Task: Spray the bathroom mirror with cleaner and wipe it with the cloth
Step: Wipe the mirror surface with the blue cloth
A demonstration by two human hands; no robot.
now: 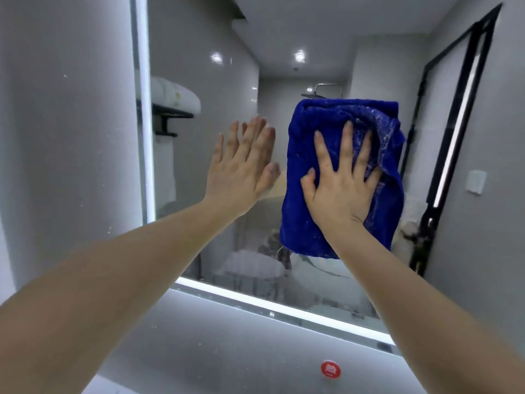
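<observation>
A folded blue cloth, flecked with white foam, lies flat against the bathroom mirror near its middle. My right hand presses on the cloth with fingers spread. My left hand rests flat on the glass just left of the cloth, fingers spread and holding nothing; its reflection meets the fingertips. No spray bottle is in view.
The mirror has a lit white strip along its left and bottom edges. Grey wall tiles surround it. A round red sticker sits on the wall below. The mirror reflects a towel shelf, a shower head and a black-framed door.
</observation>
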